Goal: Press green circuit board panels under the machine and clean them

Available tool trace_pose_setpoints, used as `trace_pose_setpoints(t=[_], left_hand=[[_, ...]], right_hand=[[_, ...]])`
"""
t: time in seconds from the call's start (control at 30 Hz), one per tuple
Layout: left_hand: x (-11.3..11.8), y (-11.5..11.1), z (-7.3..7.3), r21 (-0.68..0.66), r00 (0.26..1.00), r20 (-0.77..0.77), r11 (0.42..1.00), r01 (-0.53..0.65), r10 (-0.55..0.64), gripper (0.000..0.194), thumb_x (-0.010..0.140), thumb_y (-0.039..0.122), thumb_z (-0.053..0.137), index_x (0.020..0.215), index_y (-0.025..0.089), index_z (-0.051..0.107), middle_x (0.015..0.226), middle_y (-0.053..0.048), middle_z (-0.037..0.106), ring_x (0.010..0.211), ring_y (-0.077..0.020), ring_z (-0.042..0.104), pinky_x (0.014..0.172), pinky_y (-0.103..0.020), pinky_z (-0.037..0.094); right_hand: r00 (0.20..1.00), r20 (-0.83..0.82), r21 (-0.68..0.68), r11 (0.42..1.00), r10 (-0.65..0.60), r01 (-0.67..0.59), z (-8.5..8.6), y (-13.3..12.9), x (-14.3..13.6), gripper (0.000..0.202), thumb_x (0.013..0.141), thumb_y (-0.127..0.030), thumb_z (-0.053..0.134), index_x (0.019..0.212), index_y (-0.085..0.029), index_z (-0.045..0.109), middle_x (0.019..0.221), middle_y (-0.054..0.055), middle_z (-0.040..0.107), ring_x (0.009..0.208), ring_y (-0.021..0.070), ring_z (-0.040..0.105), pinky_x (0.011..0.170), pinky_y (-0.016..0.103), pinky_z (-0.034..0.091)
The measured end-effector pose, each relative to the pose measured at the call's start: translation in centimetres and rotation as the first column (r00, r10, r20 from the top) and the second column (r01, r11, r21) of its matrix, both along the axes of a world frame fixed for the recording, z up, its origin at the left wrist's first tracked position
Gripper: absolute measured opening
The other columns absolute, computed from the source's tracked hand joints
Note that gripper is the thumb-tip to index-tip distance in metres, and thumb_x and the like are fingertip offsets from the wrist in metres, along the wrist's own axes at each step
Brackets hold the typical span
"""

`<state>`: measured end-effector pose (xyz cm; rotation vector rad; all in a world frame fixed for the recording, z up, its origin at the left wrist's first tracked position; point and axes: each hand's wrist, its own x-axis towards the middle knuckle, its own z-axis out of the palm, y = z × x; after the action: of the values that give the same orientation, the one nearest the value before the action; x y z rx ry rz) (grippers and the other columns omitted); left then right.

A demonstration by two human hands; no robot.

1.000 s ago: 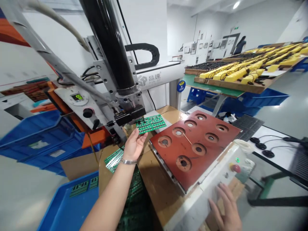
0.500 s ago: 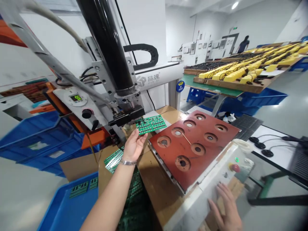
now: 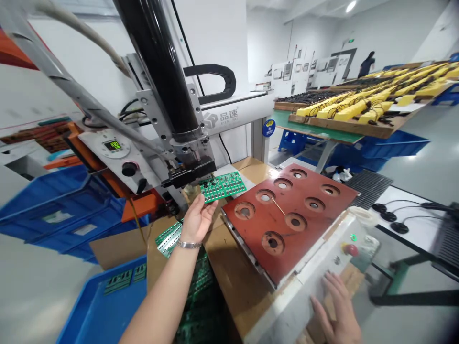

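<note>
My left hand has just moved the green board a tiny bit left and closer to me. Its fingers pinch the board's near left corner. The board's left end sits by the black machine head, beside the red plate; I can't tell if board and head touch. So I think a new spot on the board is by the head, and work on it isn't over. My right hand stayed put, fingers loose with nothing seen in them, near the red button.
</note>
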<state>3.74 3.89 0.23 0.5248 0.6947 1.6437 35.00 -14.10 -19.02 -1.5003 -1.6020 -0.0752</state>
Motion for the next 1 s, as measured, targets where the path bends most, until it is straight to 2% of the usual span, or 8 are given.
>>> trace_pose_setpoints(t=[0.47, 0.83, 1.0], left_hand=[[0.4, 0.3, 0.3, -0.017, 1.0, 0.009, 1.0, -0.01, 0.01, 0.019, 0.085, 0.01, 0.052, 0.072, 0.015, 0.065, 0.075, -0.001, 0.072, 0.069, -0.0097, 0.067, 0.078, -0.025, 0.054], [-1.0, -1.1, -0.2, -0.049, 0.997, 0.054, 0.997, -0.057, 0.06, 0.025, 0.088, 0.009, 0.046, 0.073, 0.014, 0.065, 0.072, -0.002, 0.073, 0.066, -0.0101, 0.067, 0.072, -0.024, 0.057], [-1.6, -1.4, -0.1, -0.056, 0.994, 0.069, 0.995, -0.084, 0.088, 0.03, 0.09, 0.008, 0.041, 0.073, 0.014, 0.066, 0.071, -0.002, 0.073, 0.066, -0.0094, 0.068, 0.074, -0.024, 0.056]], right_hand=[[1.0, -0.019, -0.021, 0.999, -0.025, 0.024, 0.4, 0.0, -0.3, 0.048, 0.083, -0.044, 0.05, 0.124, -0.02, 0.041, 0.13, 0.013, 0.043, 0.122, 0.0314, 0.042, 0.097, 0.051, 0.04], [1.0, -0.011, -0.013, 1.0, -0.017, 0.016, 0.4, 0.0, -0.3, 0.049, 0.084, -0.043, 0.049, 0.126, -0.02, 0.039, 0.13, 0.013, 0.043, 0.123, 0.0314, 0.041, 0.097, 0.052, 0.04], [1.0, -0.005, -0.009, 1.0, -0.005, 0.005, 0.2, 0.1, -0.2, 0.05, 0.084, -0.042, 0.05, 0.127, -0.019, 0.039, 0.13, 0.014, 0.043, 0.123, 0.0325, 0.04, 0.098, 0.054, 0.039]])
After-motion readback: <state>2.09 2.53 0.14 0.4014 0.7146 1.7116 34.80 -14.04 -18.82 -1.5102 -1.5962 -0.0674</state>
